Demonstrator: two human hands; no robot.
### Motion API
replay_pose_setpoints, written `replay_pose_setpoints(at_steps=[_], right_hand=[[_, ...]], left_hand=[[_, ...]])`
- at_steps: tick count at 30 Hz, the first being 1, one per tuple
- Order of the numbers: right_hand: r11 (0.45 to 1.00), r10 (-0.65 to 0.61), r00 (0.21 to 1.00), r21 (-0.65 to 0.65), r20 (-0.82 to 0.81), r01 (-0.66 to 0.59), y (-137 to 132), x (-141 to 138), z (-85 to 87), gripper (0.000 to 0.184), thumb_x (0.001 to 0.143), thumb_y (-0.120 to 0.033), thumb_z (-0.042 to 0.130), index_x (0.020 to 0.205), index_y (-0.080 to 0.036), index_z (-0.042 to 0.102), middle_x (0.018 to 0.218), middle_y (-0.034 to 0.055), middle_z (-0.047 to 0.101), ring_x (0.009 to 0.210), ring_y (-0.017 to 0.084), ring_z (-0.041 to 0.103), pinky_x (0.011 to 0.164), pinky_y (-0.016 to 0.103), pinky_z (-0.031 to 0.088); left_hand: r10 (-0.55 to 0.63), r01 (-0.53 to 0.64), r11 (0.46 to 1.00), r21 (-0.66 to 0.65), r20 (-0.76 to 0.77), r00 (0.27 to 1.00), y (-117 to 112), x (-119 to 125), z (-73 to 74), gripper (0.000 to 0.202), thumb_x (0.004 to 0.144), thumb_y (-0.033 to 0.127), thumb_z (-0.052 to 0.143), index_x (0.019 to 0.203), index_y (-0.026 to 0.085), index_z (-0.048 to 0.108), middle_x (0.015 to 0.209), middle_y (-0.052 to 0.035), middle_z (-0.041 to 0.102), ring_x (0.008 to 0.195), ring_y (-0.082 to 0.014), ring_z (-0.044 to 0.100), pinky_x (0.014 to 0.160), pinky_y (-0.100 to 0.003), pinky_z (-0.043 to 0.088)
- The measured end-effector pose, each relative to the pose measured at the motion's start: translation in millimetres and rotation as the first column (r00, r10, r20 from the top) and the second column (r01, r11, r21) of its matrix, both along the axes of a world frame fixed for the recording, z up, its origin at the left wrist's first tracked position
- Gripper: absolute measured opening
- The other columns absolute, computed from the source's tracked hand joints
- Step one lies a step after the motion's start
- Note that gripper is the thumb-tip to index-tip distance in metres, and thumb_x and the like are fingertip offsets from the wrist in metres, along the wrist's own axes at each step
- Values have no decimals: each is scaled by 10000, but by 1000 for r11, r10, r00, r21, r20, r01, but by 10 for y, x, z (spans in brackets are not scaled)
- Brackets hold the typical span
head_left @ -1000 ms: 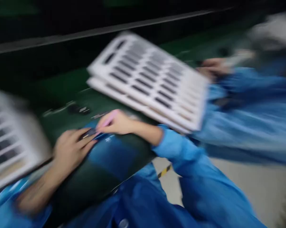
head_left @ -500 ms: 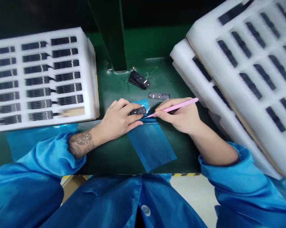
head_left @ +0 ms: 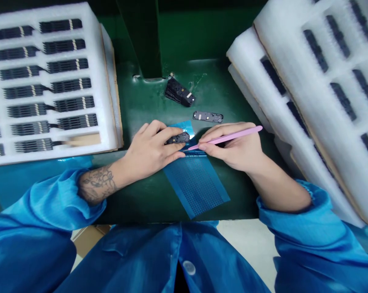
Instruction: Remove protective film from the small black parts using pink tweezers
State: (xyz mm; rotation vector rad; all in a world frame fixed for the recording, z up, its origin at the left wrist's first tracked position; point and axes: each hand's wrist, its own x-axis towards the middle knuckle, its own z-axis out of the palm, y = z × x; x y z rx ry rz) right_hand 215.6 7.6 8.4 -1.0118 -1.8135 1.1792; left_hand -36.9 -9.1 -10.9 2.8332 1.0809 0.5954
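Observation:
My left hand (head_left: 156, 146) holds a small black plastic part (head_left: 178, 138) between its fingers, over the top end of a blue film sheet (head_left: 199, 185). The sheet carries a fine grid of tiny pieces and is folded or bent across near my fingers. In my right hand (head_left: 233, 144) is a pair of pink tweezers (head_left: 234, 134), gripped like a pen. Their tip points left and reaches the fold of the film, close to my left fingertips. Whether the tip pinches anything is too small to tell. Just above lies a single black part (head_left: 207, 117), flat on the table.
A pile of black parts (head_left: 179, 92) lies farther back, by a green post (head_left: 143, 40). At left stands a white foam tray (head_left: 94, 53) filled with black parts; stacked foam trays (head_left: 245, 53) lean at right. Another blue film (head_left: 40, 173) lies at the front left.
The view has shifted slightly, so the trays appear displaced. Both hands keep nearly the same pose at the film, with the tweezers' tip still by the left fingertips.

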Motion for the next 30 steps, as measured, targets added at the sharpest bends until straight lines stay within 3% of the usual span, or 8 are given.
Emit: replay_pose_setpoints(at_steps=[10, 19, 26, 30], right_hand=[[1000, -3, 1000, -18, -4, 3, -1, -9, 14, 89, 778, -261, 841, 849, -297, 803, 819, 5, 788, 706, 191, 736, 651, 335, 615], [1000, -5, 1000, -24, -14, 4, -11, -9, 6, 65, 786, -265, 834, 839, -259, 796, 816, 15, 791, 708, 183, 739, 647, 320, 610], [970, -243, 970, -33, -10, 243, 1, -5, -53, 66, 777, -307, 847, 789, -278, 789, 741, 5, 771, 620, 182, 681, 535, 329, 539], [956, -288, 957, -56, 10, 289, 0, -13, -74, 74, 777, -335, 847, 781, -295, 785, 736, 4, 769, 607, 198, 676, 504, 349, 525]], left_hand=[[3, -3, 1000, -24, 4, 1000, -4, 10, 6, 328, 970, 510, 590, 1112, 269, 761, 1254, -42, 675, 1027, -236, 528, 801, -386, 448], [14, -14, 999, -42, 0, 1000, -7, 15, 9, 341, 973, 522, 578, 1102, 271, 769, 1254, -46, 682, 1023, -241, 538, 800, -390, 450], [-5, 5, 1000, -15, 7, 1000, -4, 10, 24, 325, 961, 501, 611, 1118, 261, 763, 1262, -29, 694, 996, -236, 544, 800, -384, 469], [8, -8, 999, -36, -2, 1000, -14, 8, 30, 324, 961, 499, 613, 1129, 265, 761, 1279, -28, 691, 1011, -235, 540, 819, -389, 481]])
